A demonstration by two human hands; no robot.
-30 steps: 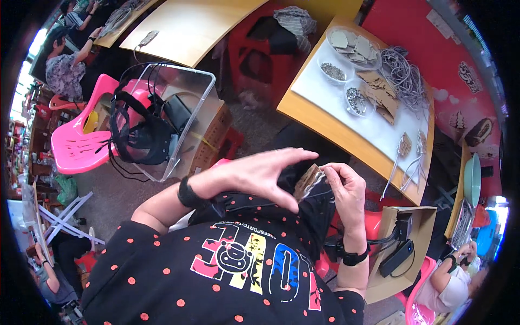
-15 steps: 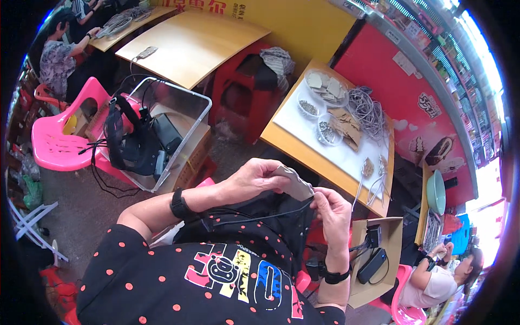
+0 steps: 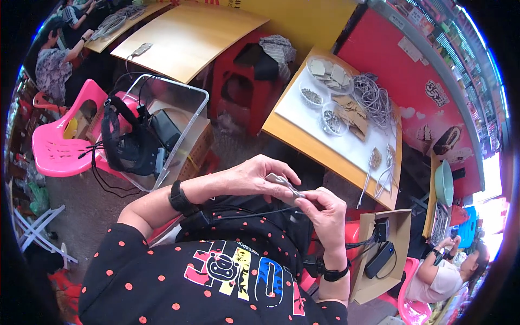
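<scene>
In front of my body, my left hand (image 3: 259, 177) holds a flat grey piece (image 3: 278, 179) with a wavy edge, thumb below and fingers around it. My right hand (image 3: 326, 212) is closed at the piece's right end, thumb and fingertips pinching there; any small part between them is hidden. The piece is tilted, so its edge shows more than its face. On a white sheet (image 3: 295, 111) on the table ahead right stand a tub of similar grey pieces (image 3: 329, 75), two tubs of small metal parts (image 3: 311, 96), torn brown cardboard (image 3: 352, 115) and a heap of grey cords (image 3: 374, 100).
Left of me, a clear plastic bin (image 3: 190, 108) holds black gear and cables beside a pink chair (image 3: 65, 146). An open cardboard box (image 3: 398, 254) with black devices is at my right. Other people sit at far left and lower right. A bare wooden table (image 3: 184, 38) stands ahead.
The grey piece has tipped from showing its broad face to nearly edge-on. My left fingers have spread and shifted around it, and my right hand has moved slightly left.
</scene>
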